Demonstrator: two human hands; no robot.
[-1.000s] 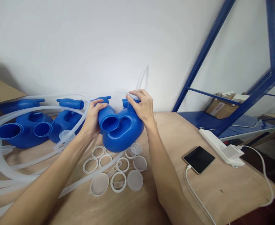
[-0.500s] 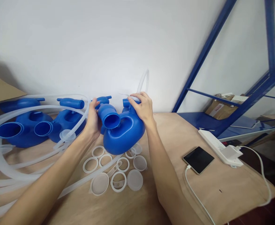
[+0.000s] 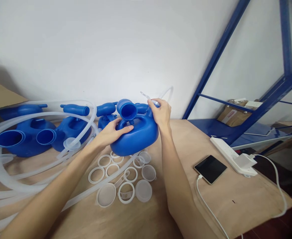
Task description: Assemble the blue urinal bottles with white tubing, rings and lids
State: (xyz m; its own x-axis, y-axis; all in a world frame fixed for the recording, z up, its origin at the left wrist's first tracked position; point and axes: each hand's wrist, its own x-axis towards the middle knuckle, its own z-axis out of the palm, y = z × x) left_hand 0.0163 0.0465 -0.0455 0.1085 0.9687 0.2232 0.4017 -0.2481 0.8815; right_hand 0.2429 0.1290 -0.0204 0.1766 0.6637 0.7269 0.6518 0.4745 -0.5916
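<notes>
A blue plastic urinal bottle [image 3: 136, 139] is held tilted above the table, its wide open mouth [image 3: 128, 111] facing me. My left hand [image 3: 114, 131] grips it on the left, below the mouth, thumb lying across the top. At the right end, my right hand [image 3: 162, 113] is closed around a translucent cap [image 3: 156, 103] at the bottle's other neck. A clear tube [image 3: 170, 91] loops up behind that hand, and a thin strap [image 3: 144, 95] sticks out to its left. Below the bottle lie several translucent rings and round lids [image 3: 144, 191].
More blue bottles [image 3: 33, 142] stand at left among coiled clear tubes [image 3: 13, 186]. Blue spout pieces [image 3: 76, 109] lie along the wall. A phone [image 3: 210, 169] on a cable and a power strip [image 3: 232, 156] are at right, beside a blue metal shelf [image 3: 205, 127].
The bottle has moved up and slightly right, and its mouth has turned upward. My left hand has shifted right onto the bottle's body. My right hand has moved right with the cap and tube.
</notes>
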